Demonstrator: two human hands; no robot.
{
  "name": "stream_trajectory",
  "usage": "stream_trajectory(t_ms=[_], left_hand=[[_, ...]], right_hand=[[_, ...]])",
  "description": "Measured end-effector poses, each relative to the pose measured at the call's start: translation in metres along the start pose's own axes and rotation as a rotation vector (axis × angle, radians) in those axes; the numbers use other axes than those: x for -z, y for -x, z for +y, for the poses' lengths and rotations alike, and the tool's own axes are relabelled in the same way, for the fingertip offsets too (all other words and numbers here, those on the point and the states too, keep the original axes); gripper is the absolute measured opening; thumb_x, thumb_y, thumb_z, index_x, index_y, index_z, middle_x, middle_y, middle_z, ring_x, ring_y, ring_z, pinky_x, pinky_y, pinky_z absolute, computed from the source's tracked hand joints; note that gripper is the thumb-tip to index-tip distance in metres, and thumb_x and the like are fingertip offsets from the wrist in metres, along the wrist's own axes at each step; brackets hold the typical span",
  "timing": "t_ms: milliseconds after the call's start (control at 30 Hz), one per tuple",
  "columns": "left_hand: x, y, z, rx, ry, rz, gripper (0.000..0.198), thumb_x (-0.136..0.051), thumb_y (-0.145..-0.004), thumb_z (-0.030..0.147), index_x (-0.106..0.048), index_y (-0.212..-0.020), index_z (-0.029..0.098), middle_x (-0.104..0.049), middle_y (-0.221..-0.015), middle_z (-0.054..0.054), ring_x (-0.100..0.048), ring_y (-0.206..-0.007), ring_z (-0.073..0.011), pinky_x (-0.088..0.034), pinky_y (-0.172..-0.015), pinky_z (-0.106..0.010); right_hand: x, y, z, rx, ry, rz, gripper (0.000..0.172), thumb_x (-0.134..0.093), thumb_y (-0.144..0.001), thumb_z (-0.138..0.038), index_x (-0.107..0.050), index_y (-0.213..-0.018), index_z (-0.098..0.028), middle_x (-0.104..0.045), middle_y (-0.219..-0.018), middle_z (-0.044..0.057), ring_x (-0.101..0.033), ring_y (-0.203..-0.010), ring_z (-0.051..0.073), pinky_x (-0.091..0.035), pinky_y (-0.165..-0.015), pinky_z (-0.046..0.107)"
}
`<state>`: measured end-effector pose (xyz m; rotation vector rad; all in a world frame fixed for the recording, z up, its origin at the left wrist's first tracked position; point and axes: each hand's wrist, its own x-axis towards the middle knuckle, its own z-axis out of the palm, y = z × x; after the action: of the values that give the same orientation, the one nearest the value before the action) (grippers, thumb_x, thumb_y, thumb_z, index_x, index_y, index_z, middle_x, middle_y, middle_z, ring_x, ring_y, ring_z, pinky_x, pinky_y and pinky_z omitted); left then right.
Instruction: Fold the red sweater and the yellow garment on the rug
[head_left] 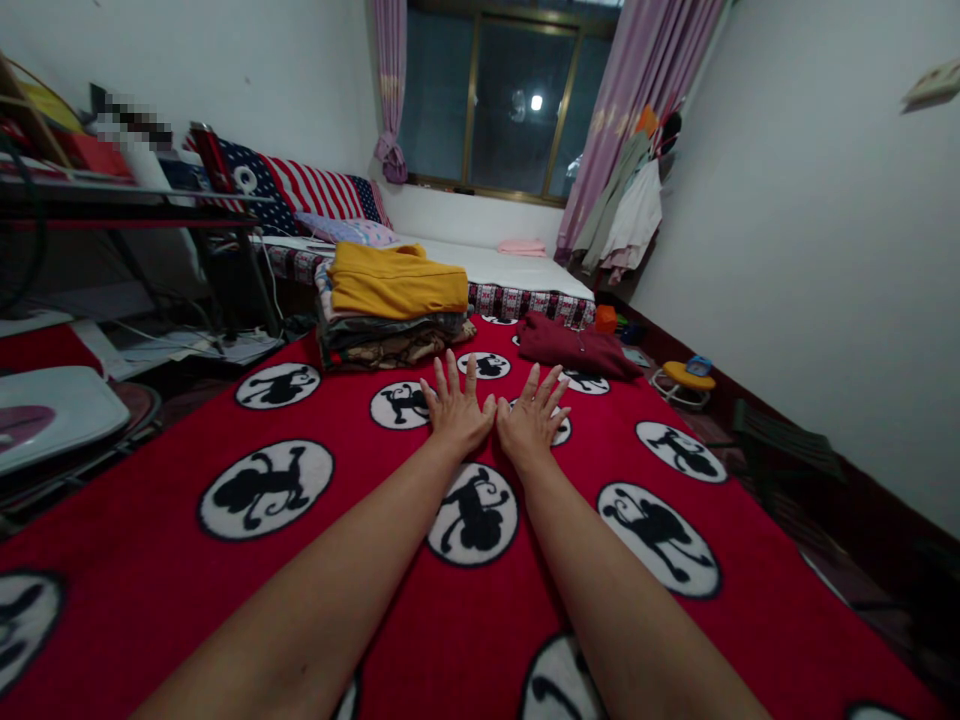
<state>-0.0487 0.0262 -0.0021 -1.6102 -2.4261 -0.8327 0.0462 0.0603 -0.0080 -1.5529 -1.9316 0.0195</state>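
Note:
Both of my hands lie side by side on a red blanket (pixel 360 520) patterned with white ovals and black monkey figures. My left hand (pixel 456 408) rests with its fingers spread and holds nothing. Close to its right, my right hand (pixel 529 414) is likewise spread out and bare, the two thumbs almost meeting. Beyond my left hand sits a stack of folded clothes (pixel 397 340), with a mustard-yellow garment (pixel 401 280) on top. A folded maroon garment (pixel 574 348) lies past my right hand, near the blanket's far edge.
Behind the blanket is a bed (pixel 480 255) below the window. At left stand a cluttered desk (pixel 217 210) and a white chair (pixel 56 415). A yellow stool (pixel 686 376) and a dark folding stool (pixel 787 440) are along the right wall. Clothes (pixel 634 215) hang beside the curtain.

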Motion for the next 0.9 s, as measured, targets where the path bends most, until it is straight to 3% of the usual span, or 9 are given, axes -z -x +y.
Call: stream_trajectory(t_ms=[267,400,567,700,800,900], left_hand=[[0.002,0.0,0.001,0.005,0.013,-0.011,0.081,-0.048,-0.085,0.034,-0.009,-0.155,0.021,0.007,-0.162,-0.013,0.008,-0.147,-0.034,-0.001,-0.114,-0.062],[0.003,0.0,0.001,0.041,0.029,-0.025,0.087,-0.051,-0.08,0.028,-0.007,-0.155,0.021,0.009,-0.161,-0.014,0.008,-0.147,-0.0349,-0.002,-0.114,-0.062],[0.004,0.0,0.0,0.026,0.053,-0.044,0.092,-0.052,-0.076,0.025,-0.006,-0.155,0.021,0.011,-0.161,-0.014,0.011,-0.146,-0.0343,-0.001,-0.114,-0.062],[0.005,-0.001,0.0,0.015,0.097,-0.061,0.096,-0.054,-0.073,0.025,-0.004,-0.155,0.022,0.014,-0.16,-0.012,0.013,-0.146,-0.033,-0.001,-0.114,-0.062],[0.004,-0.004,-0.002,0.019,0.156,-0.101,0.097,-0.053,-0.073,0.025,-0.001,-0.155,0.023,0.016,-0.16,-0.01,0.014,-0.146,-0.0323,-0.004,-0.114,-0.06],[0.004,-0.011,-0.006,0.003,0.221,-0.222,0.096,-0.05,-0.074,0.027,0.001,-0.155,0.021,0.011,-0.161,-0.011,0.009,-0.147,-0.0302,-0.006,-0.116,-0.055]], right_hand=[[0.001,-0.001,0.0,-0.009,-0.015,-0.026,0.079,-0.048,-0.084,-0.03,-0.013,-0.152,-0.012,0.005,-0.16,0.019,0.008,-0.146,0.037,-0.015,-0.109,0.068],[0.003,-0.003,0.0,0.003,-0.062,-0.026,0.074,-0.049,-0.079,-0.02,-0.024,-0.148,-0.011,0.003,-0.16,0.02,0.003,-0.147,0.036,-0.013,-0.111,0.066],[0.011,-0.004,-0.001,0.062,-0.16,0.011,0.056,-0.055,-0.068,-0.014,-0.047,-0.124,-0.011,-0.004,-0.16,0.021,-0.003,-0.148,0.031,-0.009,-0.114,0.061],[0.013,-0.005,-0.001,0.095,-0.251,0.01,0.044,-0.06,-0.063,-0.014,-0.05,-0.106,-0.016,-0.009,-0.159,0.021,-0.009,-0.148,0.029,-0.009,-0.114,0.06],[0.007,-0.009,0.003,0.059,-0.372,-0.048,0.041,-0.057,-0.063,-0.012,-0.051,-0.103,-0.017,-0.019,-0.157,0.021,-0.013,-0.148,0.027,-0.015,-0.113,0.059],[-0.002,-0.014,0.009,0.06,-0.468,-0.147,0.043,-0.056,-0.062,-0.011,-0.053,-0.104,-0.018,-0.036,-0.15,0.019,-0.028,-0.143,0.026,-0.027,-0.11,0.052]])
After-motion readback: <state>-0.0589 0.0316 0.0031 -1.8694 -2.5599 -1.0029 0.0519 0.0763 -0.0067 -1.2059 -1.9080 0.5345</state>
